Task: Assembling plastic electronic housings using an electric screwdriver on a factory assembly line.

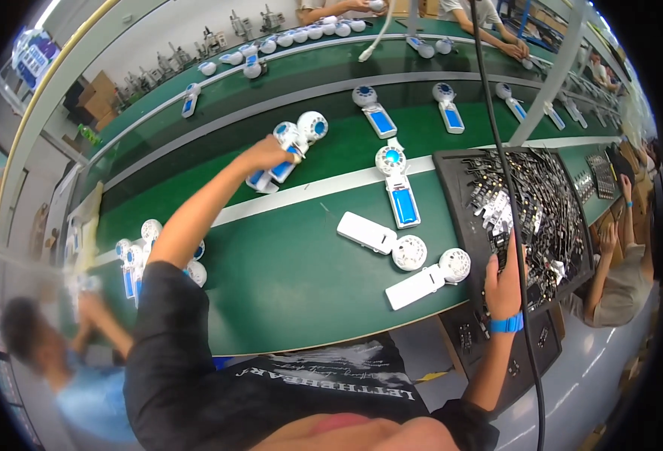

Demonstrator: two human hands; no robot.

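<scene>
I am watching my left hand [267,154] reaching far out over the desk [294,278], its grip closing around a white and blue handheld fan [280,161] that is lying on the green belt beside a second fan head [312,125]. My right hand [502,284] is resting on the near edge of the black tray [564,233], fingers spread over the small dark parts; I cannot tell whether that grip is holding any of them. A blue band [507,324] is sitting round that wrist. Between the two hands, a fan with a blue face [397,184] is lying across the white stripe [324,188], and two white fans [382,239] [427,276] are lying face down nearer to me, just beside each other. A cluster of fans [142,252] is waiting at the left, partly hidden behind my left arm. Farther out, more fans are spaced along the next green belt [376,113]. At the far left, a brown cardboard box [98,98] is standing behind the line, and a blue and white sign [34,52] is hanging at the upper corner. A black cable [496,135] is dropping down across the tray. The green surface between the face-down fans and the desk's near edge is giving room to move.
</scene>
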